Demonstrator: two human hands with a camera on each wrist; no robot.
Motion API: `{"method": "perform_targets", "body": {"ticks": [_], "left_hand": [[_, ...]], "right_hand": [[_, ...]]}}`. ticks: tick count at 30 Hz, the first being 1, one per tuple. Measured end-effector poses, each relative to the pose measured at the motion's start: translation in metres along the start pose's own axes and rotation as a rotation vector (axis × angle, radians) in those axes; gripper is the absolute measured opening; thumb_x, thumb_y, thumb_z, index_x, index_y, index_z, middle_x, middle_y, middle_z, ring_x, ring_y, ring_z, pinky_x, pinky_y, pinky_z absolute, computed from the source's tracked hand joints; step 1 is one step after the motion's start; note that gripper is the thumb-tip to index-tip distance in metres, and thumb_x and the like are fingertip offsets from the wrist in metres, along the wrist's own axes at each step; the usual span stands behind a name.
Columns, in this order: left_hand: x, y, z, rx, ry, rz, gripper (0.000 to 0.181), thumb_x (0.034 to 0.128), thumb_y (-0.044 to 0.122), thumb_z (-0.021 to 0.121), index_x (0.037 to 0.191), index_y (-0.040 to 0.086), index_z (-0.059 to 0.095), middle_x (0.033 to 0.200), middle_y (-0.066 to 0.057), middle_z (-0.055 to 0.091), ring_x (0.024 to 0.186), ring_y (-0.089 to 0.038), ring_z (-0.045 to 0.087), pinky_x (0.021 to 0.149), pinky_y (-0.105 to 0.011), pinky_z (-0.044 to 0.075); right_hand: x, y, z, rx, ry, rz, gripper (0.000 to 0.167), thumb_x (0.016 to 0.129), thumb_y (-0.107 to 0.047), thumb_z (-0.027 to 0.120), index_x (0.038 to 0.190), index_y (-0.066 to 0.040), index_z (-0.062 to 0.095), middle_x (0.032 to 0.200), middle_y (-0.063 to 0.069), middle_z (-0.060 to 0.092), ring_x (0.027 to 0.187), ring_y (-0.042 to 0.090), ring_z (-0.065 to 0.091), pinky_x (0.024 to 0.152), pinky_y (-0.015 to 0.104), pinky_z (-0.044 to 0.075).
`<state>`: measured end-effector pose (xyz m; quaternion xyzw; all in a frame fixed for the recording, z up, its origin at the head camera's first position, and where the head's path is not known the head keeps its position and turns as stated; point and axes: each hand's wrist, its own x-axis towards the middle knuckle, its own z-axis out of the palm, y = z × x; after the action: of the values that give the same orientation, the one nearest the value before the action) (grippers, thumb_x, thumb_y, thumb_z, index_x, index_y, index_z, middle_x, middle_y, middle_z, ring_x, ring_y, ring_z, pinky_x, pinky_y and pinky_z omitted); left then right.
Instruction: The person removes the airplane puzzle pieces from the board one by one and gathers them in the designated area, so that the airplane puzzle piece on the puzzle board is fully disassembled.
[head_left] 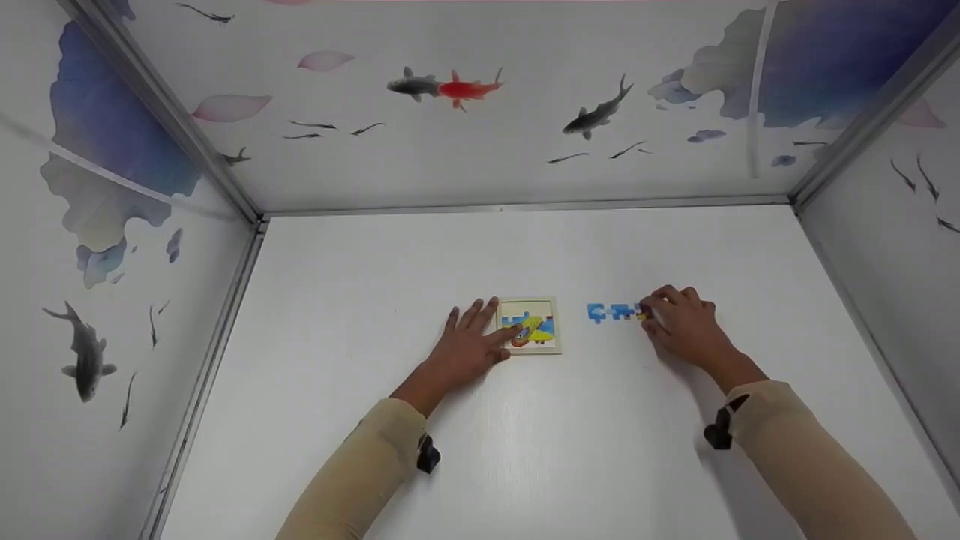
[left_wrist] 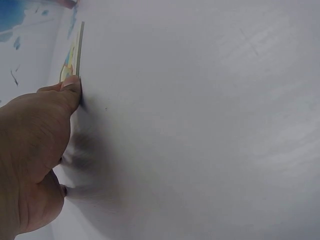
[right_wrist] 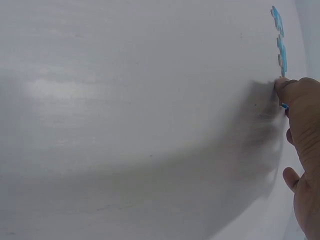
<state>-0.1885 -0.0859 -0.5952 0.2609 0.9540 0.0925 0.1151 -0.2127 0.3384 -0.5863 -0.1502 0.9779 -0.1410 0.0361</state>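
A small square frame (head_left: 558, 337) holds a picture puzzle in yellow, blue and red, with pale bare areas. The left hand (head_left: 469, 351) lies spread at its left side, one finger reaching over the picture and the thumb at the lower left edge; in the left wrist view this hand (left_wrist: 37, 135) meets the frame's edge (left_wrist: 80, 50). To the right, blue puzzle pieces (head_left: 596, 311) lie in a row. At the row's right end the right hand (head_left: 686, 324) pinches a piece (head_left: 642, 309), mostly hidden by the fingers. The right wrist view shows this hand (right_wrist: 305, 115) beside the blue pieces (right_wrist: 282, 55).
The white table (head_left: 570, 435) is bounded by a back wall (head_left: 525, 150) with painted fish and by side walls, with metal strips along the edges. A dark wrist device (head_left: 428, 454) sits at the left cuff, another (head_left: 718, 430) at the right.
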Motion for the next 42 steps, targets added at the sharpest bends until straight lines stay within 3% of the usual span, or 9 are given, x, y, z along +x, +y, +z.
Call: {"method": "perform_targets", "body": {"ticks": [9,15,18,26,33,38,42], "left_hand": [[0.002,-0.001,-0.002,-0.092,-0.031,-0.023,0.06,0.1146,0.058,0.048,0.172,0.043,0.037,0.189,-0.008,0.011,0.175,-0.035,0.011,0.139,-0.066,0.011],[0.005,-0.002,-0.004,-0.075,-0.029,-0.047,0.078,0.1132,0.058,0.053,0.179,0.027,0.024,0.188,-0.006,0.014,0.175,-0.031,0.014,0.139,-0.064,0.016],[0.005,-0.001,-0.004,-0.065,-0.025,-0.051,0.081,0.1129,0.059,0.053,0.178,0.02,0.025,0.188,-0.006,0.017,0.175,-0.031,0.016,0.139,-0.062,0.018],[0.005,-0.003,-0.003,-0.076,-0.013,-0.048,0.079,0.1118,0.062,0.052,0.177,0.021,0.031,0.187,-0.005,0.019,0.174,-0.03,0.019,0.139,-0.062,0.02],[0.007,-0.005,-0.004,-0.086,-0.017,-0.065,0.09,0.1099,0.065,0.053,0.178,0.014,0.024,0.187,-0.004,0.02,0.174,-0.03,0.021,0.139,-0.059,0.021],[0.007,-0.003,-0.005,-0.094,-0.032,-0.105,0.091,0.1087,0.064,0.058,0.179,0.018,0.023,0.187,0.0,0.02,0.174,-0.027,0.02,0.14,-0.056,0.019],[0.009,-0.004,-0.005,-0.082,-0.027,-0.099,0.091,0.1087,0.065,0.059,0.178,0.018,0.024,0.187,0.0,0.022,0.173,-0.027,0.023,0.139,-0.057,0.022]], "right_hand": [[0.003,-0.01,0.002,0.007,0.019,0.014,0.044,0.106,-0.028,0.072,0.145,-0.008,0.068,0.144,0.019,0.062,0.132,0.046,0.052,0.106,0.08,0.042],[0.008,-0.031,0.002,0.043,0.051,-0.06,0.042,0.106,-0.026,0.074,0.144,-0.01,0.07,0.141,0.018,0.063,0.128,0.043,0.054,0.105,0.077,0.044],[0.012,-0.044,0.002,0.059,0.047,-0.081,0.043,0.105,-0.026,0.075,0.144,-0.01,0.07,0.142,0.017,0.064,0.13,0.042,0.054,0.107,0.077,0.043],[0.025,-0.075,0.007,0.087,0.005,-0.086,0.043,0.105,-0.028,0.077,0.145,-0.014,0.071,0.142,0.013,0.064,0.135,0.039,0.054,0.114,0.074,0.039],[0.035,-0.101,0.017,0.102,-0.004,-0.116,0.043,0.105,-0.031,0.077,0.144,-0.015,0.072,0.142,0.01,0.065,0.135,0.037,0.054,0.116,0.071,0.04],[0.039,-0.118,0.028,0.125,0.003,-0.159,0.038,0.106,-0.031,0.076,0.141,-0.016,0.073,0.139,0.008,0.066,0.13,0.035,0.055,0.112,0.069,0.041],[0.045,-0.132,0.036,0.132,-0.009,-0.175,0.034,0.106,-0.032,0.075,0.138,-0.018,0.075,0.138,0.007,0.067,0.128,0.034,0.056,0.111,0.068,0.042]]}}
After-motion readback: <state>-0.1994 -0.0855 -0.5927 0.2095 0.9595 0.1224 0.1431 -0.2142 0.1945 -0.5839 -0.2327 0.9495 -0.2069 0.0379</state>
